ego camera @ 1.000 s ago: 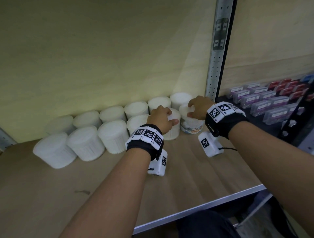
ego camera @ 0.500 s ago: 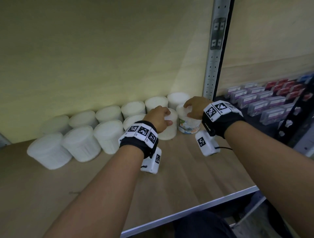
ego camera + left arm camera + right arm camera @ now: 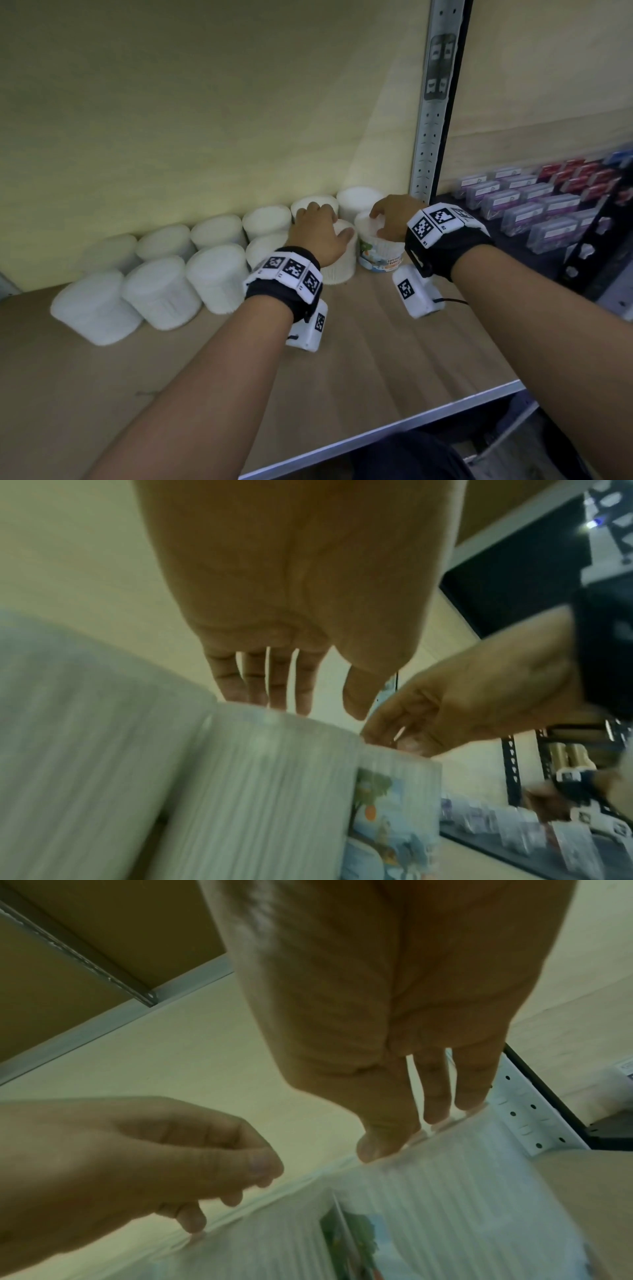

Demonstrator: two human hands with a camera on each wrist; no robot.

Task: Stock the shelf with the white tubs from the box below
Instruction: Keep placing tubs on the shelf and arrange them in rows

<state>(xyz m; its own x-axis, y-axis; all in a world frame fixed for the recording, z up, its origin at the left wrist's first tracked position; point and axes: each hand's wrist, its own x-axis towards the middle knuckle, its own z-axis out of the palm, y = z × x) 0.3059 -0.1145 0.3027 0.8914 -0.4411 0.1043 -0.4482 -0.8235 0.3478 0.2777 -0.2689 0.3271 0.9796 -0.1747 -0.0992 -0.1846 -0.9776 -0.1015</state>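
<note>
Two rows of white tubs (image 3: 161,298) stand along the back of the wooden shelf (image 3: 376,359). My left hand (image 3: 322,229) lies over the top of the front row's plain white tub (image 3: 337,270), its straight fingers (image 3: 260,685) touching the lid (image 3: 274,723). Just to the right, my right hand (image 3: 387,219) grips the lid rim of a tub with a picture label (image 3: 380,257) from above. Its thumb and fingertips (image 3: 435,1112) are on the rim. Both tubs stand on the shelf, side by side.
A perforated metal upright (image 3: 431,137) rises right behind the labelled tub. Beyond it, a dark shelf holds several purple and red boxes (image 3: 534,205). The shelf's metal front edge (image 3: 394,425) runs below my forearms. Bare board lies in front of the tubs.
My left hand has slid further over its tub and its fingers have straightened. My right hand stays on the labelled tub, which has barely moved.
</note>
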